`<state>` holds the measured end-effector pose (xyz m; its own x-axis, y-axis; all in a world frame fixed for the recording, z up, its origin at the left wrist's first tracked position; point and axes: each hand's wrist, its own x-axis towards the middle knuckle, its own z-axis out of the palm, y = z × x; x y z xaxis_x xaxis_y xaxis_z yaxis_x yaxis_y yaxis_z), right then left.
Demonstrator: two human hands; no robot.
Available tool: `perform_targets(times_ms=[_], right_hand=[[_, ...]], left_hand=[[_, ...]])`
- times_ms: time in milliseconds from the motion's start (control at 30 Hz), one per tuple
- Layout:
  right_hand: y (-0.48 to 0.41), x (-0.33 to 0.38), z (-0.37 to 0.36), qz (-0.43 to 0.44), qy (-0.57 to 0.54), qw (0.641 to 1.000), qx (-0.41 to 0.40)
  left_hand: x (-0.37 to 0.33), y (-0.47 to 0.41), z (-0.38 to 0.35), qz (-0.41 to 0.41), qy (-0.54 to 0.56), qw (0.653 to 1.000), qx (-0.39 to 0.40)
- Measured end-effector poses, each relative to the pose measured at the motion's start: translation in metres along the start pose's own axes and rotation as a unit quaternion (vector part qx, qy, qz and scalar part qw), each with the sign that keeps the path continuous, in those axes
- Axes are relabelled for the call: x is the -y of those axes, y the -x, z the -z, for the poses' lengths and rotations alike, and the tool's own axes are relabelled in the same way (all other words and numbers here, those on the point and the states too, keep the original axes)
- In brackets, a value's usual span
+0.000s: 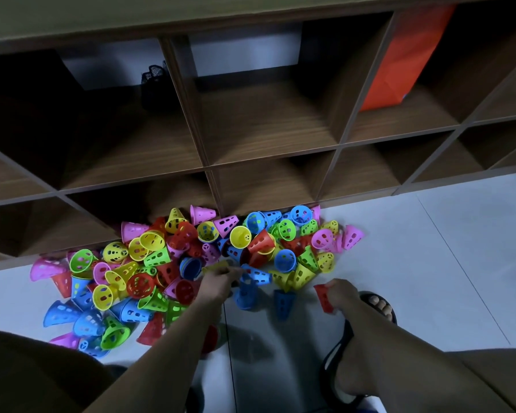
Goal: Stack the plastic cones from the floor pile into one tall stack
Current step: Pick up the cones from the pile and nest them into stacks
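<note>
A pile of perforated plastic cones [191, 257] in pink, yellow, green, blue and red lies on the floor against the shelf's foot. My left hand [222, 280] reaches into the middle of the pile and grips a blurred yellow cone [215, 268]. My right hand [340, 293] hovers to the right of the pile and holds a red cone [323, 298] by its side. A short nested stack of blue cones [188, 266] lies in the pile just left of my left hand. Two blue cones [246, 293] [283, 302] sit between my hands.
A wooden cubby shelf [209, 168] rises behind the pile, with an orange bag [399, 61] and a black mesh holder [154, 84] in its cubbies. My sandalled foot [379, 308] rests on the pale tiled floor [429, 248] beside my right hand.
</note>
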<state>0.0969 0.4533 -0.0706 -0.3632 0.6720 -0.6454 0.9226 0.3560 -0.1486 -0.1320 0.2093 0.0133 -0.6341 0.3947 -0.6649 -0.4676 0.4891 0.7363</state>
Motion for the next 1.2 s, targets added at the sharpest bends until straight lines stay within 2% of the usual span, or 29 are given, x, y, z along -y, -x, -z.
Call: perform_targets(times_ms=[200, 467, 567, 700, 767, 833, 933, 1100, 1200], right_hand=[[0.018, 0.009, -0.007, -0.002, -0.045, 0.999, -0.016], [0.052, 0.052, 0.011, 0.039, -0.253, 0.963, -0.083], [0.056, 0.073, 0.018, 0.014, -0.381, 0.920, -0.087], [0.070, 0.095, 0.017, -0.018, -0.589, 0.805, 0.061], [0.080, 0.106, 0.012, -0.026, -0.610, 0.783, 0.121], [0.083, 0.112, 0.001, -0.029, -0.596, 0.787, 0.156], [0.085, 0.119, -0.013, -0.027, -0.560, 0.812, 0.163], [0.071, 0.124, -0.041, -0.036, -0.459, 0.872, 0.165], [0.057, 0.117, -0.056, -0.046, -0.408, 0.899, 0.154]], left_hand=[[0.027, -0.010, 0.003, 0.071, -0.046, 0.996, 0.014], [0.045, -0.029, 0.004, 0.094, -0.082, 0.992, -0.010], [0.046, -0.031, 0.005, 0.112, -0.071, 0.991, -0.012], [0.041, -0.027, 0.003, 0.126, -0.007, 0.991, -0.034], [0.041, -0.025, 0.002, 0.135, 0.008, 0.991, -0.026], [0.041, -0.023, 0.003, 0.151, 0.026, 0.988, -0.019], [0.042, -0.021, 0.004, 0.152, 0.049, 0.987, -0.025], [0.038, -0.006, -0.006, 0.077, -0.074, 0.993, -0.056], [0.036, 0.005, -0.015, 0.055, -0.102, 0.993, -0.030]])
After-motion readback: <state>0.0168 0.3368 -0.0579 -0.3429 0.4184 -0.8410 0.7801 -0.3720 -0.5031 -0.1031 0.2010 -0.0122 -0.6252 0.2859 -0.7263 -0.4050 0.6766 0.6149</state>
